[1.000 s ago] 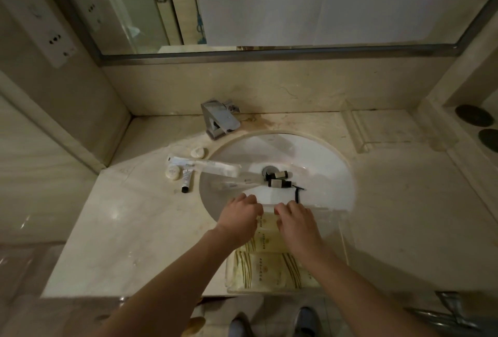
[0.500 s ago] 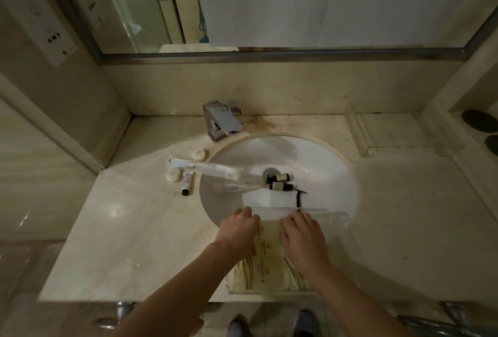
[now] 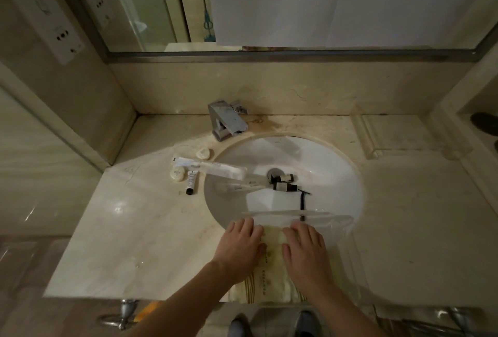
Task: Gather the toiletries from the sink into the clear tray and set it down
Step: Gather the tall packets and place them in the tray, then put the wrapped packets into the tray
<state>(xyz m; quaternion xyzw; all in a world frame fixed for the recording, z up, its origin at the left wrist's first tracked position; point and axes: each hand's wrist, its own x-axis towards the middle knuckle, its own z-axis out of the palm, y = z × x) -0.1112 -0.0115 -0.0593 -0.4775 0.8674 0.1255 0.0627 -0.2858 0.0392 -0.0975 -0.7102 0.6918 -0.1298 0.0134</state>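
Observation:
A clear tray (image 3: pixel 338 220) sits at the counter's front edge, its far wall over the sink (image 3: pixel 326 164) rim. Cream packets with gold stripes (image 3: pixel 265 280) lie in it. My left hand (image 3: pixel 239 245) and my right hand (image 3: pixel 307 251) rest flat on those packets, fingers spread, gripping nothing. In the basin lie two small dark bottles (image 3: pixel 284 182), a black razor (image 3: pixel 302 199) and a clear wrapped toothbrush (image 3: pixel 242 187). A long white packet (image 3: pixel 213 168) bridges the sink's left rim.
Left of the sink lie a small tube with a black cap (image 3: pixel 190 183) and two round soaps (image 3: pixel 177 174) (image 3: pixel 204 153). A steel faucet (image 3: pixel 227 121) stands behind the basin. A second clear tray (image 3: pixel 369 145) sits at the back right.
Both hands have slid a little toward me over the packets in the tray. The items in the sink have not moved.

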